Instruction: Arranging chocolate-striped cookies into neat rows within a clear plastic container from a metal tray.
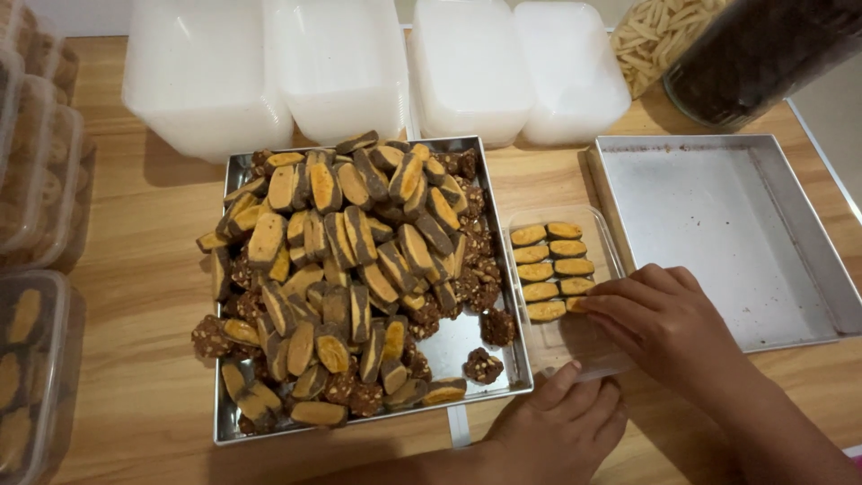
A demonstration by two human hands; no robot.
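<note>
The right hand lies over the near right part of a clear tub, fingertips pinched on a biscuit at the end of the right-hand row. The left hand rests loosely curled against the tub's near edge, fingers touching its rim, gripping nothing that shows. The tub stands just ahead of both hands on the surface, its long axis running away from the person; two rows of biscuits fill its far half, each lying crosswise. Left of the hands a tray is heaped with biscuits; right of them sits an empty tray. The right hand is nearer the rows
</note>
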